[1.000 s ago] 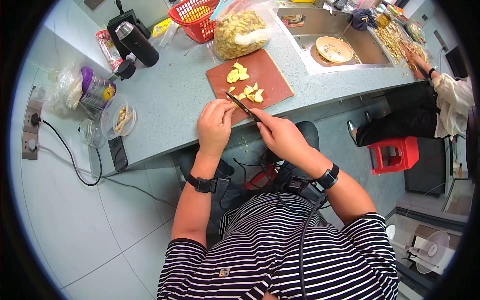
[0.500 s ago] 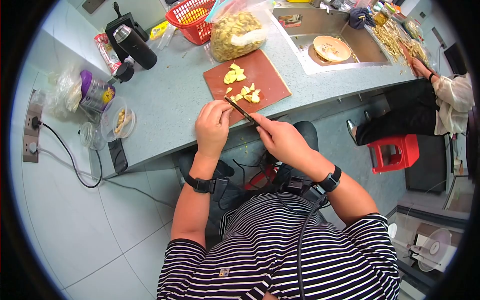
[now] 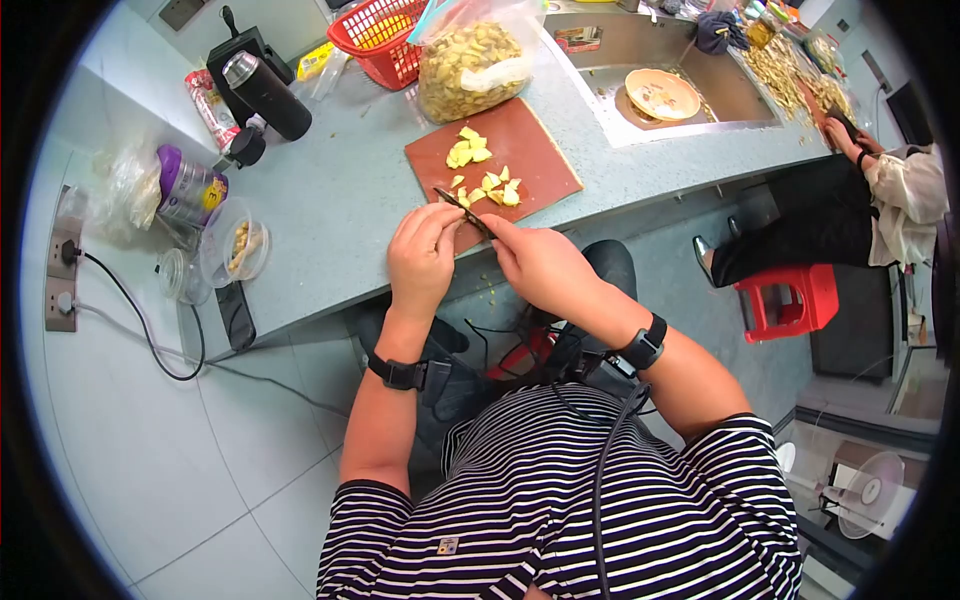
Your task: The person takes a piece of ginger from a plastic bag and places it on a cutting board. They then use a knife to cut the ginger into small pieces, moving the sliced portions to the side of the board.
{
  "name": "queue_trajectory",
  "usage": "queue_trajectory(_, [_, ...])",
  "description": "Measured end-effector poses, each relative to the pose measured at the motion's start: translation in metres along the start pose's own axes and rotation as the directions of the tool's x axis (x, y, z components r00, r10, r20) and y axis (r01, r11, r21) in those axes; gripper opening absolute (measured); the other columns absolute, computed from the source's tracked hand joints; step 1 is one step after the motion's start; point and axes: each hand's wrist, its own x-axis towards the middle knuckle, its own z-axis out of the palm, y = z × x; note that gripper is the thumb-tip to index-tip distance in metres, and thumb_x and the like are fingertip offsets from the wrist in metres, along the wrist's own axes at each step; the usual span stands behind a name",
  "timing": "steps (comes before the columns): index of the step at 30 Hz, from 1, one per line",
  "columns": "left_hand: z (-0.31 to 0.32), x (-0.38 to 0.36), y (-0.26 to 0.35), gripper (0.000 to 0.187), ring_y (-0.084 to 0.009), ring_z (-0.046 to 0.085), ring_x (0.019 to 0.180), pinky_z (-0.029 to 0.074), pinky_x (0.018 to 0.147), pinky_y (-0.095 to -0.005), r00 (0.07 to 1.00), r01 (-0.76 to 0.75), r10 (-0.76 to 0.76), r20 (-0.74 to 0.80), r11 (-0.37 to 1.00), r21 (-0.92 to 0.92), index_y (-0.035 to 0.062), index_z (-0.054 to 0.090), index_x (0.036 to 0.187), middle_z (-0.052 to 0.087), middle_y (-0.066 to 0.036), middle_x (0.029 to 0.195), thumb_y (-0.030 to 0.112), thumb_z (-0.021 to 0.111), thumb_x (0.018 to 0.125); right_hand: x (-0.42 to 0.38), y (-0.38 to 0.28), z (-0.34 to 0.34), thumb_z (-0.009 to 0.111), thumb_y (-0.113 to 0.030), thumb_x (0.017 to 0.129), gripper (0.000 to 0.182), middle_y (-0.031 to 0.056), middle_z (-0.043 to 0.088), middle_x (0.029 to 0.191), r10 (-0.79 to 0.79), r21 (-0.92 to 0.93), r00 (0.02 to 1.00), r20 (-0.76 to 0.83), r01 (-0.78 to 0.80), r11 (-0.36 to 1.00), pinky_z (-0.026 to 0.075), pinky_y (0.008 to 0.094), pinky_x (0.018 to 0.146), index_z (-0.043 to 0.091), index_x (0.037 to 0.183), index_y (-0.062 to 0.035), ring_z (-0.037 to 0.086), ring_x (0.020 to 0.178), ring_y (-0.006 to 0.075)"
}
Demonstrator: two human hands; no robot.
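Note:
My right hand (image 3: 545, 268) is closed around the handle of a dark knife (image 3: 463, 209), whose blade points up and left over the near edge of a brown cutting board (image 3: 535, 150). Beside the blade, the fingers of my left hand (image 3: 420, 255) are curled together in a pinch; whatever they hold is hidden behind them. Two small groups of pale yellow cut pieces lie on the board, one pile (image 3: 467, 150) farther back and some looser chunks (image 3: 500, 188) nearer the knife. Just behind the board stands a clear zip bag (image 3: 470, 75) full of similar yellowish pieces.
A red basket (image 3: 375, 45), a black thermos (image 3: 265, 95), a purple can (image 3: 190, 185) and a plastic tub (image 3: 235, 240) stand on the counter. The sink (image 3: 620, 75) holds a peach-coloured bowl (image 3: 663, 95). At right, a co-worker's hand (image 3: 840, 135) is near spread yellowish pieces.
The knife and my right hand have shifted slightly left, bringing the blade closer to my left fingers. My left hand stays nearly in place. The co-worker's hand has moved slightly.

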Motion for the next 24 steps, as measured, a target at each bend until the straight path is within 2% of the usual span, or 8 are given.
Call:
queue_trajectory(5, [0.002,0.0,0.004,0.01,-0.0316,0.078,0.104,0.062,0.092,-0.042,1.0,0.004,-0.004,-0.01,1.0,0.025,0.0016,0.082,0.105,0.081,-0.012,0.11,-0.003,0.083,0.096,-0.009,-0.002,-0.002,0.064,-0.017,0.112,0.039,0.0277,0.079,0.1,0.075,0.152,0.997,-0.035,-0.069,0.986,0.061,0.0597,0.079,0.066,0.149,-0.0042,0.077,0.091,0.0488])
queue_trajectory(11, [0.003,0.0,0.002,0.011,-0.032,0.078,0.104,0.062,0.092,-0.0421,0.999,0.036,-0.036,-0.015,0.999,-0.001,0.0023,0.08,0.104,0.081,-0.012,0.11,-0.001,0.085,0.095,-0.022,-0.002,-0.011,0.064,-0.016,0.112,0.04,0.0285,0.079,0.108,0.101,0.195,0.995,0.0,-0.099,0.976,0.061,0.0583,0.085,0.064,0.151,-0.0034,0.077,0.098,0.0484])
queue_trajectory(24, [0.002,-0.001,0.004,0.011,-0.0327,0.078,0.104,0.062,0.093,-0.0429,0.999,0.036,-0.036,-0.012,0.999,0.039,0.0031,0.079,0.105,0.081,-0.012,0.11,0.0,0.084,0.095,-0.034,-0.001,-0.017,0.064,-0.016,0.112,0.041,0.0269,0.079,0.103,0.08,0.143,0.997,0.01,-0.081,0.986,0.061,0.0584,0.083,0.064,0.152,-0.0048,0.077,0.095,0.0478])
